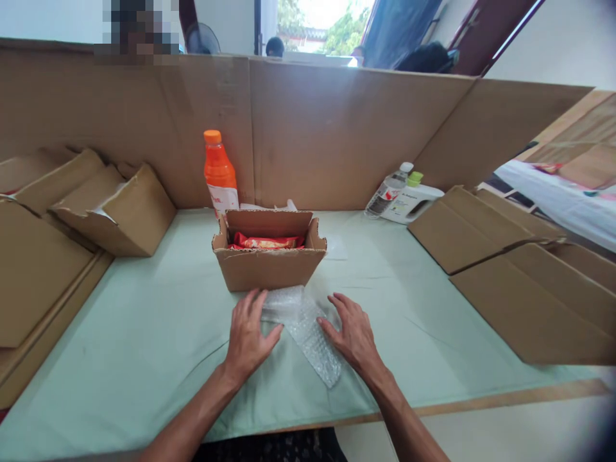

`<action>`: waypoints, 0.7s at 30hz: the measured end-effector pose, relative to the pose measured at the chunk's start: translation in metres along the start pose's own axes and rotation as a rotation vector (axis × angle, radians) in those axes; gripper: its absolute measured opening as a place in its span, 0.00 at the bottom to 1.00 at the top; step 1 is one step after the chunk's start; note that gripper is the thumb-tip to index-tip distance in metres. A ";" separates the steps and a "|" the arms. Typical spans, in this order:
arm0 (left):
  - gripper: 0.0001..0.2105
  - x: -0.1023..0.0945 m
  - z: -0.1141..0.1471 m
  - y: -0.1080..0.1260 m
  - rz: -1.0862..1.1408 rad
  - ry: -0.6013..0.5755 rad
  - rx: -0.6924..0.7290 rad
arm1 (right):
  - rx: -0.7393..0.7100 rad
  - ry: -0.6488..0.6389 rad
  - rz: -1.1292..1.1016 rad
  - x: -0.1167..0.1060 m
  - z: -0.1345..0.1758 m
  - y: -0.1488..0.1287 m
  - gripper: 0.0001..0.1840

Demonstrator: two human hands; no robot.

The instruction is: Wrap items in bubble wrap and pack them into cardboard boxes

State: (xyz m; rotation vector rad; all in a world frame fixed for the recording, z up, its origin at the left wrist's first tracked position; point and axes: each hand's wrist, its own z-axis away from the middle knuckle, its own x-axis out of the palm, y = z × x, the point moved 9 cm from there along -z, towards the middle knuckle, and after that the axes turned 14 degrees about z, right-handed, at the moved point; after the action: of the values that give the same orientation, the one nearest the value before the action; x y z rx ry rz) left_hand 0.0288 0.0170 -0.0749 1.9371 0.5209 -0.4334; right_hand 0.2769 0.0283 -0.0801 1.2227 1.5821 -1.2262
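Observation:
Two strips of clear bubble wrap (315,340) lie on the green cloth in front of me, partly overlapping. My left hand (250,330) rests at their left end, fingers spread. On the other side my right hand (350,330) is at the wrap's right edge, its thumb and fingers apart. Whether either hand presses on the wrap I cannot tell. Just beyond my hands stands an open-topped cardboard box (269,269), with a red packet (267,242) showing inside it.
An orange bottle (221,173) stands behind the box. At the back right are a clear plastic bottle (386,192) and a white jug (414,204). Cardboard boxes line the left (139,212) and right (543,295) sides. A cardboard wall (332,135) closes off the table's back.

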 end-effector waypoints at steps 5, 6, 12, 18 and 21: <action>0.36 0.052 -0.014 0.012 -0.045 -0.160 -0.027 | -0.029 -0.038 0.163 0.020 0.018 0.001 0.14; 0.33 0.058 -0.016 0.010 -0.026 -0.165 -0.065 | -0.058 -0.035 0.138 0.019 0.021 -0.003 0.10; 0.20 0.040 -0.026 -0.009 0.094 -0.148 -0.228 | -0.070 -0.115 -0.029 0.004 0.020 -0.009 0.11; 0.17 -0.009 0.003 -0.033 0.344 -0.071 -0.427 | -0.043 -0.323 -0.279 0.019 0.024 -0.038 0.30; 0.20 -0.021 0.021 -0.046 0.624 0.034 -0.547 | 0.017 -0.469 -0.635 0.029 0.039 -0.059 0.35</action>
State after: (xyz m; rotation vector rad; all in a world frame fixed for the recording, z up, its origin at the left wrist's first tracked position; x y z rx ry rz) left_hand -0.0151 0.0111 -0.1072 1.4693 0.0227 0.1382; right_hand 0.2138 -0.0070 -0.1033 0.3747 1.6350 -1.7628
